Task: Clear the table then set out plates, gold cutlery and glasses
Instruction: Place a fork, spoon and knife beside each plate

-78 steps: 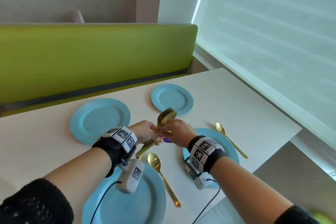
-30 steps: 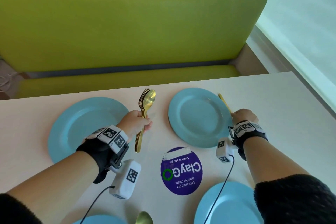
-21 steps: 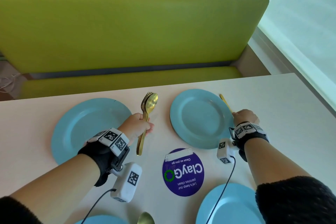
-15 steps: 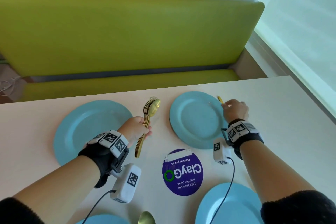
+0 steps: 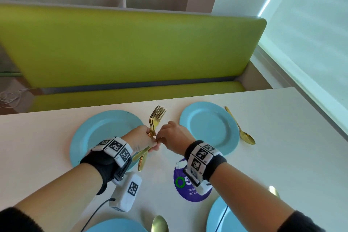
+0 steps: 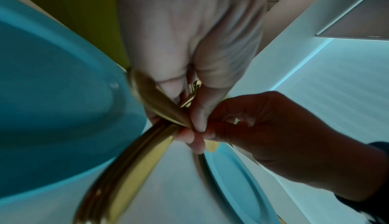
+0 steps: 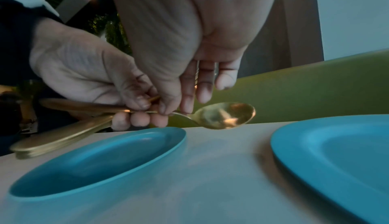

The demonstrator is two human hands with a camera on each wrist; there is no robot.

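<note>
From the head view, the left hand (image 5: 143, 138) grips a bundle of gold forks (image 5: 157, 117), tines pointing to 12 o'clock, above the bare strip of table (image 5: 293, 156) between 2 blue plates: the far left plate (image 5: 90, 137) at 9 o'clock and the far right plate (image 5: 211, 126) at 3 o'clock. The right hand (image 5: 174, 137) pinches into the bundle. A gold spoon (image 5: 240, 128) lies just beside the far right plate's 3 o'clock rim. From the left wrist, the handles (image 6: 126, 169) cross the plate's rim. From the right wrist, thumb and forefinger pinch a spoon's neck (image 7: 181, 113); its bowl (image 7: 225, 115) hangs over open table between both rims.
</note>
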